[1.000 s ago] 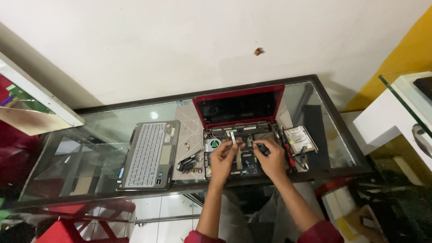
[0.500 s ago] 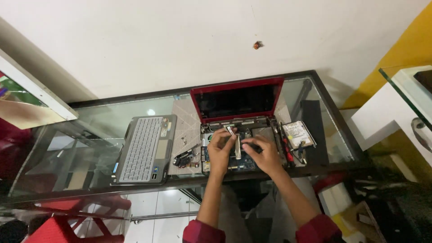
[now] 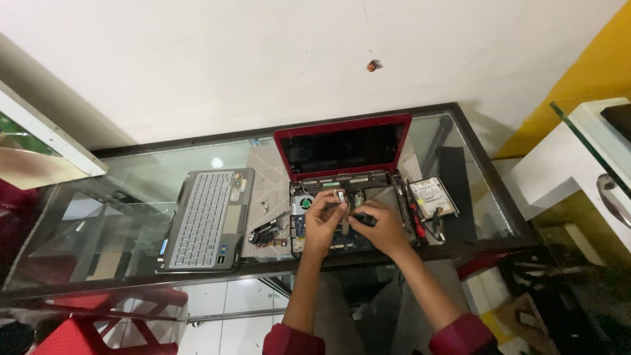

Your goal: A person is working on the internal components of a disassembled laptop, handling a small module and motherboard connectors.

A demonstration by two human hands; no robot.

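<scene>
Red laptop (image 3: 342, 148) laid open on glass surface (image 3: 131, 190), casing removed, circuit board exposed. Small pale part (image 3: 340, 196) pinched by left hand (image 3: 323, 220) grip; dark tool (image 3: 365, 219) clasped by right hand (image 3: 380, 227).

My left hand (image 3: 323, 220) has gone up a bit over the open red laptop (image 3: 342, 190), and its fingers now pinch a small pale piece (image 3: 340, 196) near the hinge. Before, that hand lay lower and flatter on the inside parts. My right hand (image 3: 380, 227) has slid closer to my left, so now they almost touch, and it holds a small dark thing (image 3: 365, 219).
</scene>
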